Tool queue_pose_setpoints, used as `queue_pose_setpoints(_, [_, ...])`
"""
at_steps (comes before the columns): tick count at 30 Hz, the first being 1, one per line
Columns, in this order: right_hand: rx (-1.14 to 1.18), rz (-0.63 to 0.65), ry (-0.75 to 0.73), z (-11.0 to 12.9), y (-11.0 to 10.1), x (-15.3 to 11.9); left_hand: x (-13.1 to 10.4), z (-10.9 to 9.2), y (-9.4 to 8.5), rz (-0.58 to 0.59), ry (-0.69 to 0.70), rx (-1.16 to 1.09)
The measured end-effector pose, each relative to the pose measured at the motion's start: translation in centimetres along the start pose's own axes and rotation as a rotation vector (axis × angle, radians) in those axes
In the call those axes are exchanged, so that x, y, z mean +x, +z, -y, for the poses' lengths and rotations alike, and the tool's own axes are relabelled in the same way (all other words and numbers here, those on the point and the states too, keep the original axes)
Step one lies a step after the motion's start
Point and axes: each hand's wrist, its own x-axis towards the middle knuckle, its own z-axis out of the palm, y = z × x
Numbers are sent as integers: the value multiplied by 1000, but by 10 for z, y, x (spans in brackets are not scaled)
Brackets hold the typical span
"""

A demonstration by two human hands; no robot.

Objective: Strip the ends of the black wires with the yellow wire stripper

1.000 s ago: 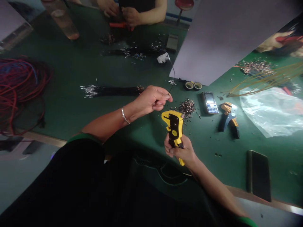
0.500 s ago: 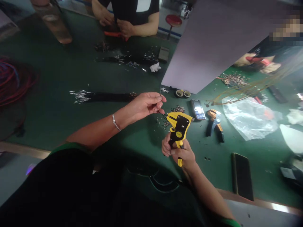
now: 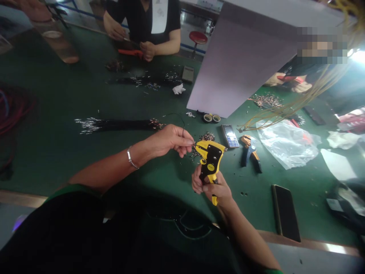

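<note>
red wire coil (image 3: 11,110) cut off at left edge, wire tip at yellow tool (image 3: 210,160) too small

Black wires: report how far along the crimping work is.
Done: a bundle of black wires lies on the green table, metal tips showing at both ends. In hand: the left hand pinches a thin black wire at the nose of the yellow tool, gripped by the right hand. Left: a pile of loose metal tips beside the tool.

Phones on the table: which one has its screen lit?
The keypad phone just right of the yellow crimping tool in the right hand; its screen glows. The black phone near the table edge is dark.
</note>
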Motion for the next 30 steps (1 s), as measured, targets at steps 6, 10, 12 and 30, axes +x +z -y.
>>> queue_pose_setpoints(6, [21, 40, 10, 2, 0, 1, -2, 1, 7, -85, 47, 46])
queue_pose_setpoints(10, [52, 63, 20, 4, 1, 3, -3, -1, 9, -144, 117, 85])
queue_pose_setpoints(12, [68, 64, 26, 5, 2, 3, -3, -1, 10, -174, 146, 103])
queue_pose_setpoints(30, [96, 75, 21, 8, 4, 2, -3, 7, 16, -327, 279, 317])
